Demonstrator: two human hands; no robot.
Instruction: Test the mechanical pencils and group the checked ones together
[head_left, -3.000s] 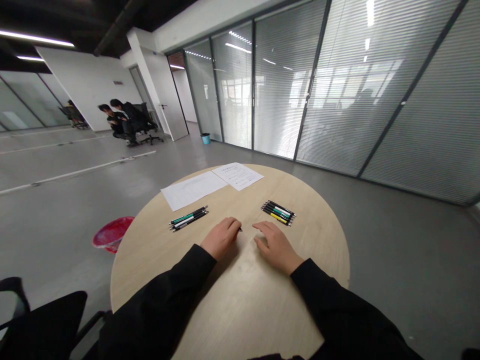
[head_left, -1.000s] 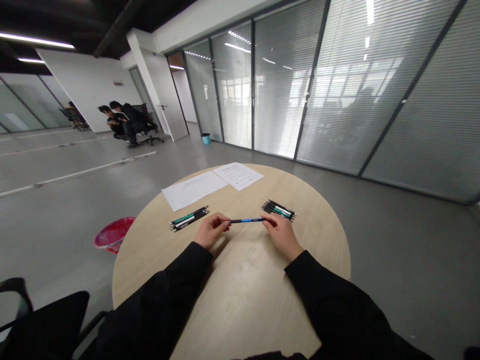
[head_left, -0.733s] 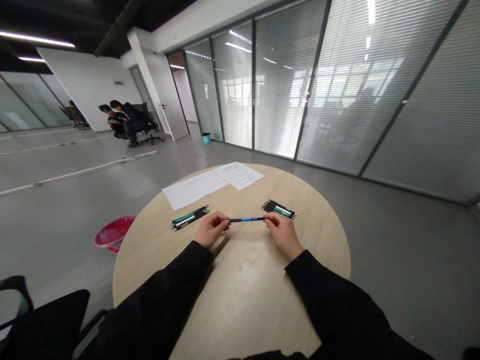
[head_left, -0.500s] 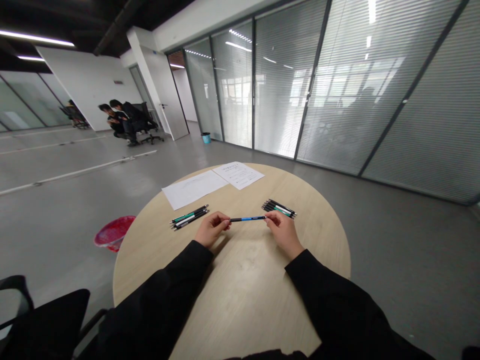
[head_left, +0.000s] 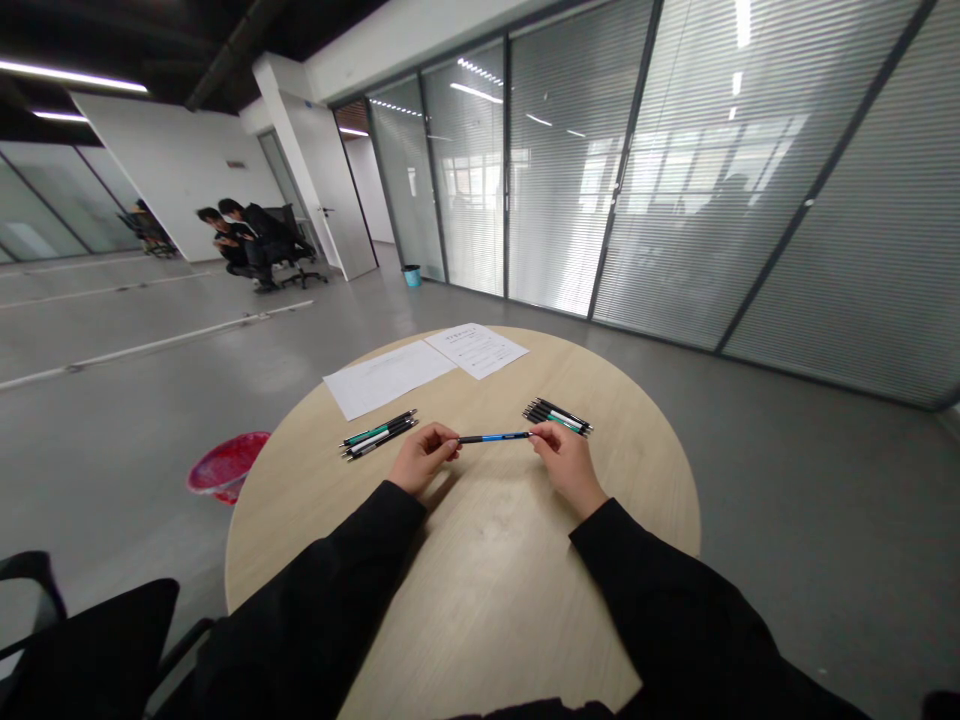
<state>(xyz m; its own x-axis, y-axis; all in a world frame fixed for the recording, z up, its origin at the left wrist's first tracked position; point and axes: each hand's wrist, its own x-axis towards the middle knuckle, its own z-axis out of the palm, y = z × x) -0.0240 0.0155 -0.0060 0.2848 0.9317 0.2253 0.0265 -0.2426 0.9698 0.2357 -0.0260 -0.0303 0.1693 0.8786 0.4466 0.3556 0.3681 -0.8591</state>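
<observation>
A blue and black pen [head_left: 493,437] is stretched level between my two hands above the round table [head_left: 480,560]. My left hand [head_left: 424,459] pinches its dark left end, and my right hand [head_left: 568,463] pinches the right end. Both tips are hidden by the fingers. Left of my left hand lies a group of pens [head_left: 379,435] in black, green and white. Just beyond my right hand is another pen group [head_left: 557,415], also black, green and white, partly covered by that hand.
Two printed paper sheets [head_left: 390,378] lie at the table's far side. A red basin [head_left: 227,467] stands on the floor to the left, and a black chair [head_left: 97,640] is at the lower left. Two people [head_left: 251,240] sit far back, near an open door [head_left: 330,200].
</observation>
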